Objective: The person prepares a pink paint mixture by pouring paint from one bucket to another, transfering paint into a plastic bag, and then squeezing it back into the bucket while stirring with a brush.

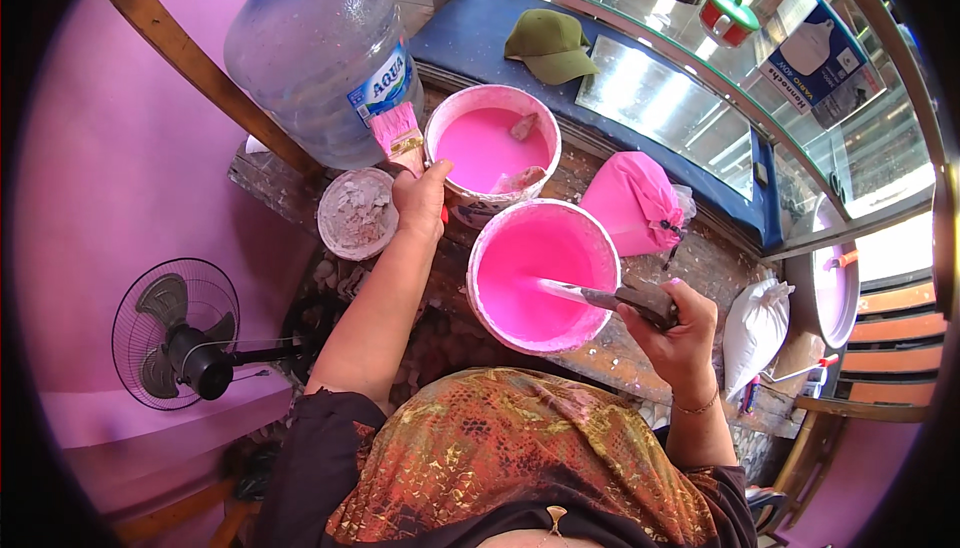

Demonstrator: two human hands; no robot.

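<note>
My left hand [420, 196] is closed around a paintbrush [402, 138], whose bristles are coated pink and point up and away. It is beside the rim of the far bucket [495, 148], which contains pink paint and has some lumpy pieces at its edge. My right hand [678, 333] grips the dark handle of a large knife-like tool [610, 298]. Its pale blade slants left, with the tip in the pink paint of the nearer bucket [545, 273]. A small white tub [357, 215] of flaky, crusted material stands left of my left wrist.
A large clear water bottle [310, 58] stands behind the tub. Right of the buckets are a tied pink bag [632, 203] and a white sack [755, 323]. A green cap [550, 46] lies near a glass display case [760, 58]. A black fan [200, 353] is at left.
</note>
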